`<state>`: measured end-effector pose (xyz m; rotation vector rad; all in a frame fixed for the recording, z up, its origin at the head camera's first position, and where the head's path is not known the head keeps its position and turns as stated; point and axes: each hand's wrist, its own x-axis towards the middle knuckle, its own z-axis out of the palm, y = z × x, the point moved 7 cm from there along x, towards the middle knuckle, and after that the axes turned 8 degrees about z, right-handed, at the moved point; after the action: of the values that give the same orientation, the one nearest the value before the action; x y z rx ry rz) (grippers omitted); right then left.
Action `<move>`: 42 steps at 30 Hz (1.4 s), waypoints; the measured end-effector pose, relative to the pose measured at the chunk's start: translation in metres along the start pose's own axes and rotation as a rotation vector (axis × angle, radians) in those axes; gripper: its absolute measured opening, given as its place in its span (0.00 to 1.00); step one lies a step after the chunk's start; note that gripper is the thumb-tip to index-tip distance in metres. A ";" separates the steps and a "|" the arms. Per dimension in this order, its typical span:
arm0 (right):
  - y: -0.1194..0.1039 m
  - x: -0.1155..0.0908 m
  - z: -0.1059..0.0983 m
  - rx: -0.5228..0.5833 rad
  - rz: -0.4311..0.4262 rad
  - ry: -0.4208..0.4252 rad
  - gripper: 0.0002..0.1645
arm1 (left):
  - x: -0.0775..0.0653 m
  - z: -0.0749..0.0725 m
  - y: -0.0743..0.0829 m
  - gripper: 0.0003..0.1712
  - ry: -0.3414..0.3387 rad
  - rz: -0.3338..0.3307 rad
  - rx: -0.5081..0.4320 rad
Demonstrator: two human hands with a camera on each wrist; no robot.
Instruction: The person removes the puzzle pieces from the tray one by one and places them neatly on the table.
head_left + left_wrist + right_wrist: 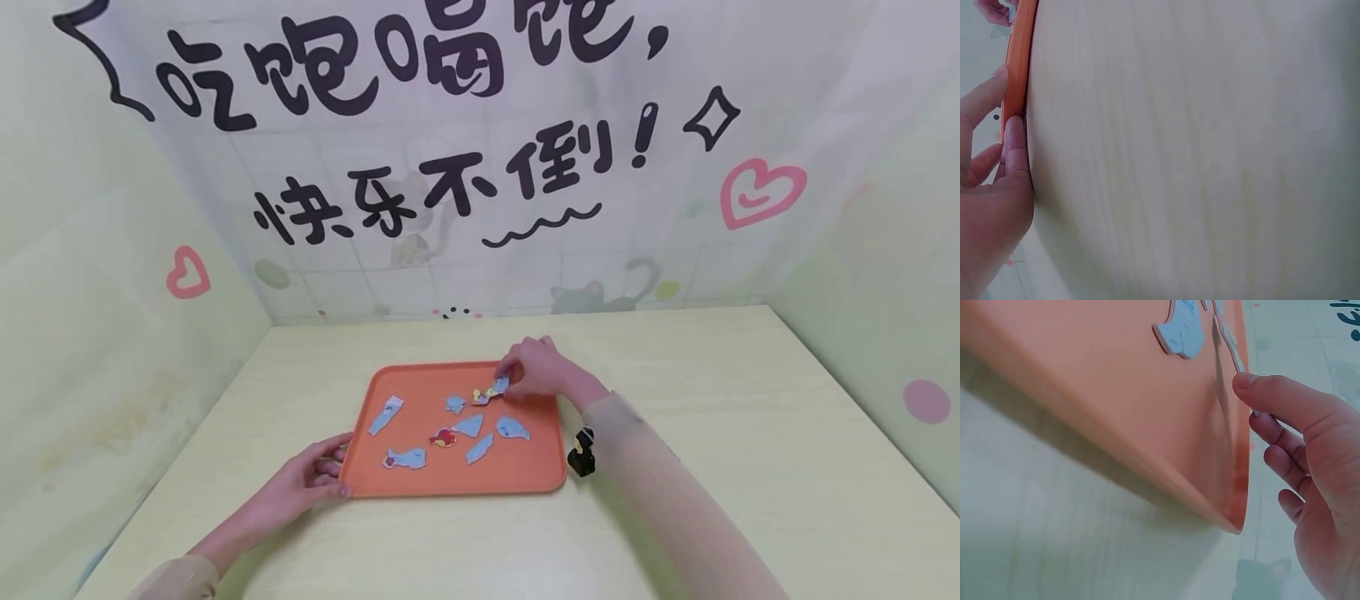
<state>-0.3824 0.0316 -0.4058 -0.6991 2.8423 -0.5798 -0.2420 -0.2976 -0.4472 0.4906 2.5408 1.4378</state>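
On the table lies an orange tray point(465, 477) with several flat, irregular light-blue pieces on it, like parts of a printed picture. My left hand point(311, 475) grips the tray's left rim near its front corner, its thumb and fingertips against the orange edge point(1019, 69). Over the back right of the tray, my right hand point(542, 367) pinches one thin piece point(500, 385) between thumb and forefinger. Seen edge-on in the right wrist view, that piece point(1230, 347) slants above the tray. A yellow-patterned piece point(482, 397) overlaps its lower end in the head view.
Nearby on the tray are a red-printed piece point(443, 437), a long piece point(386, 415) at left and a piece point(513, 428) at right. A small black object point(582, 452) is by the right sleeve. A printed curtain point(480, 275) stands behind the table.
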 end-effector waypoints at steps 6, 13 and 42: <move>0.004 -0.004 -0.009 -0.009 -0.014 0.052 0.16 | 0.000 0.000 -0.001 0.48 0.007 -0.016 0.008; 0.015 -0.013 -0.023 0.006 -0.030 0.140 0.15 | -0.001 0.000 -0.003 0.48 0.017 -0.025 0.008; 0.083 -0.050 -0.067 0.033 -0.007 0.351 0.18 | -0.002 0.001 0.003 0.48 0.009 0.020 -0.052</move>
<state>-0.3887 0.1452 -0.3757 -0.6594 3.1402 -0.8216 -0.2396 -0.2959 -0.4451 0.5042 2.5050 1.5123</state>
